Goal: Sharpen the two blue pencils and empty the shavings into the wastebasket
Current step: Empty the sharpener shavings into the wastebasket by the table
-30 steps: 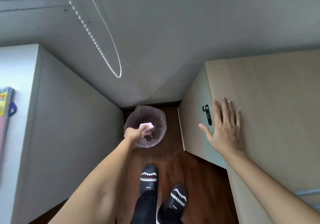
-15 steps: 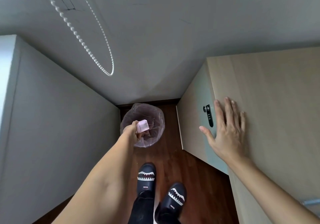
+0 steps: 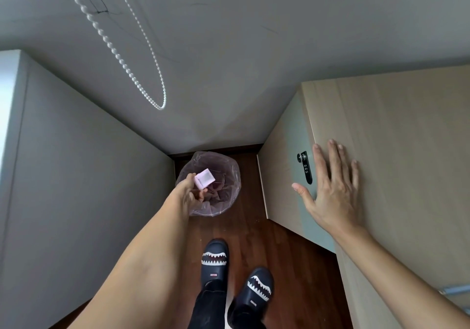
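pale pink sharpener [image 3: 205, 177]; wastebasket [image 3: 230, 176] lined translucent pinkish-purple; floor [image 3: 279, 252] dark reddish-brown wood grain; slippers [image 3: 215, 258] navy, white shark-teeth pattern; cabinet [image 3: 407, 150] light wood grain.

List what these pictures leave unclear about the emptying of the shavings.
- Shavings: too small to tell from the crumpled litter inside the wastebasket, head view.
- Pink sharpener box: its open side cannot be made out, so whether anything is left in it is unknown.
- Left hand: its fingers are mostly hidden behind its own back.
- Blue pencils: not in view.
- Wastebasket's near rim: covered by the left hand and forearm.
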Action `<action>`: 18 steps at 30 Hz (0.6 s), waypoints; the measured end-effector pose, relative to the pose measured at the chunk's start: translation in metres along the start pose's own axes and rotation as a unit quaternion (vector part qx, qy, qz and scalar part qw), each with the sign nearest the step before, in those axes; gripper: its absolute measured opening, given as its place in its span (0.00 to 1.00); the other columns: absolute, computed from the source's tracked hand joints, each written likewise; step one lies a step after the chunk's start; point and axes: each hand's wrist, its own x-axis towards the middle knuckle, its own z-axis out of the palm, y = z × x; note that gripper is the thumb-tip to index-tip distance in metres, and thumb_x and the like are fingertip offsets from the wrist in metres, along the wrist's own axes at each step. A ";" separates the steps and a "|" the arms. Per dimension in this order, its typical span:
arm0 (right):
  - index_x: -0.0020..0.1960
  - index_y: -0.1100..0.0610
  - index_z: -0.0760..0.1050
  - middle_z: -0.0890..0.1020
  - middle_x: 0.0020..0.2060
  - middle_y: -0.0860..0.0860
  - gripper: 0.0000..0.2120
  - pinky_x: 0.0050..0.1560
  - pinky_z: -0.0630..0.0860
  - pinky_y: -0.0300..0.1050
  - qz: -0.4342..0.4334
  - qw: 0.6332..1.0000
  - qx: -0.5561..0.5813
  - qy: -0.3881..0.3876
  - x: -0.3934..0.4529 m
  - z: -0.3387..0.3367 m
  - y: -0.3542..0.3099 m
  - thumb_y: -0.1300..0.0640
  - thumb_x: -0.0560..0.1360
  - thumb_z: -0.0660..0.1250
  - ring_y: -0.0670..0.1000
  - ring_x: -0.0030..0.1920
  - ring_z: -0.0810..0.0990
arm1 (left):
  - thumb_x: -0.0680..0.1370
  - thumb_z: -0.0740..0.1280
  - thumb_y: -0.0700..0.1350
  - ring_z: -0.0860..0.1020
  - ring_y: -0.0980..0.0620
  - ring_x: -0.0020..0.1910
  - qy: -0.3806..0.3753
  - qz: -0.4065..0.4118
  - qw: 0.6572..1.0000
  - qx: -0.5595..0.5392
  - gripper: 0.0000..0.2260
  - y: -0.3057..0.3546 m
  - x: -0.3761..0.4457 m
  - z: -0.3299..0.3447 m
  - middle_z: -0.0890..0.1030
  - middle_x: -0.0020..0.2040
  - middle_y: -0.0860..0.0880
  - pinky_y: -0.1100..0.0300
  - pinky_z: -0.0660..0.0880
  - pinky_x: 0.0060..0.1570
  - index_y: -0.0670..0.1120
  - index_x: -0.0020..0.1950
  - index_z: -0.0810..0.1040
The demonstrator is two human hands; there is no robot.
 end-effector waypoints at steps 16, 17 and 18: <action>0.75 0.54 0.48 0.54 0.75 0.59 0.41 0.71 0.54 0.63 -0.006 1.000 -0.001 -0.004 0.000 -0.001 0.000 0.35 0.71 0.58 0.57 0.75 0.50 | 0.77 0.63 0.51 0.78 0.50 0.26 0.053 0.031 0.998 0.032 0.13 -0.001 -0.002 -0.007 0.76 0.37 0.44 0.66 0.72 0.27 0.41 0.51 0.74; 0.75 0.54 0.48 0.54 0.75 0.59 0.41 0.71 0.54 0.62 -0.006 1.000 -0.001 -0.007 -0.001 -0.001 0.000 0.34 0.71 0.58 0.57 0.75 0.50 | 0.78 0.62 0.52 0.75 0.51 0.25 0.040 0.028 0.998 0.033 0.13 -0.001 -0.003 -0.008 0.75 0.35 0.44 0.68 0.68 0.23 0.41 0.48 0.73; 0.75 0.54 0.48 0.54 0.75 0.59 0.41 0.71 0.54 0.62 -0.004 1.000 0.001 -0.007 0.000 -0.001 0.001 0.34 0.71 0.58 0.57 0.75 0.50 | 0.78 0.61 0.52 0.72 0.52 0.26 0.024 0.015 0.999 0.028 0.13 0.000 -0.004 -0.008 0.73 0.34 0.45 0.71 0.66 0.20 0.42 0.47 0.73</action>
